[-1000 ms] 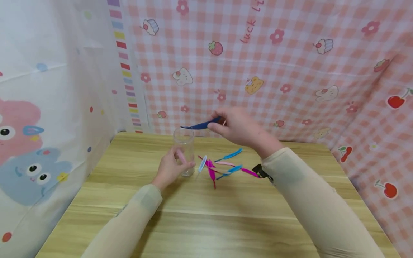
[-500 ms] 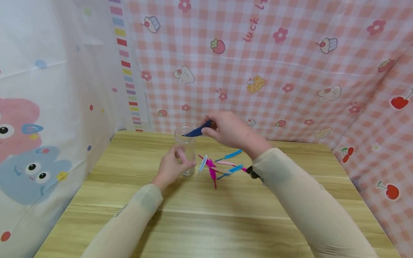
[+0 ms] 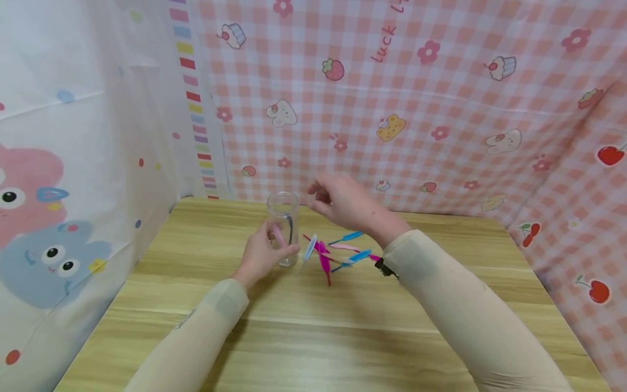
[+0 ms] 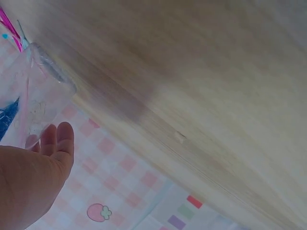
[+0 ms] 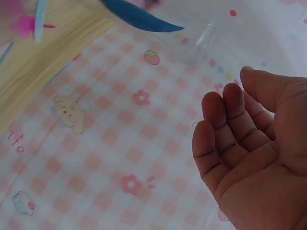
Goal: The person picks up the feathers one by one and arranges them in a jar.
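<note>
A tall clear jar (image 3: 295,226) stands upright on the wooden table, with my left hand (image 3: 260,250) gripping its left side, thumb across the front. Inside the jar leans a dark blue feather (image 3: 290,228), also seen through the wall in the right wrist view as a blue feather (image 5: 144,18). A pale pink strip (image 3: 277,235) shows at the jar beside the left fingers. To the upper right of the jar's rim hovers my right hand (image 3: 343,201), holding nothing, its fingers loosely bent (image 5: 214,112).
Right of the jar lie several feathers: a pale blue feather (image 3: 310,247) closest, a magenta feather (image 3: 325,261), a bright blue feather (image 3: 360,256) and a pink feather (image 3: 345,247). A checked cloth (image 3: 416,109) hangs right behind the table's back edge (image 3: 235,201).
The dark blue feather, pinched by my right hand above the rim earlier, has dropped into the jar. My right hand has let go of it, and the left still holds the jar.
</note>
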`<action>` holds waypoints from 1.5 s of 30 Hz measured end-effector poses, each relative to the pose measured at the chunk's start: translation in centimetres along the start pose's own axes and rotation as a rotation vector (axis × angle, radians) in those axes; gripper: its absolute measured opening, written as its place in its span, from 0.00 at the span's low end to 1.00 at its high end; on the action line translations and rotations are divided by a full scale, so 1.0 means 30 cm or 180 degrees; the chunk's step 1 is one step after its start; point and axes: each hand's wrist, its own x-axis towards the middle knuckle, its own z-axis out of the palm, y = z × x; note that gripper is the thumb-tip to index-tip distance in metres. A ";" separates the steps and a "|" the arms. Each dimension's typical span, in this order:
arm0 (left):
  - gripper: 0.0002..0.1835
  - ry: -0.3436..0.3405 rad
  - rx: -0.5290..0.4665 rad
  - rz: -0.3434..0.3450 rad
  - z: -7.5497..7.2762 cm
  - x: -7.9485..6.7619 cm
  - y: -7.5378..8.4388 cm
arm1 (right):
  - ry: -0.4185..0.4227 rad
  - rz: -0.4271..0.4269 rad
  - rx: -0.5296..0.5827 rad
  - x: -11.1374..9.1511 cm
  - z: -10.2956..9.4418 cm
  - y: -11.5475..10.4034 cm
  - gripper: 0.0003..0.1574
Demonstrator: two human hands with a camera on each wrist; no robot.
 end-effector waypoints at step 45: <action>0.43 0.0006 0.0000 -0.0082 -0.004 -0.018 0.012 | -0.0523 0.1279 -0.0041 -0.291 0.155 0.791 0.11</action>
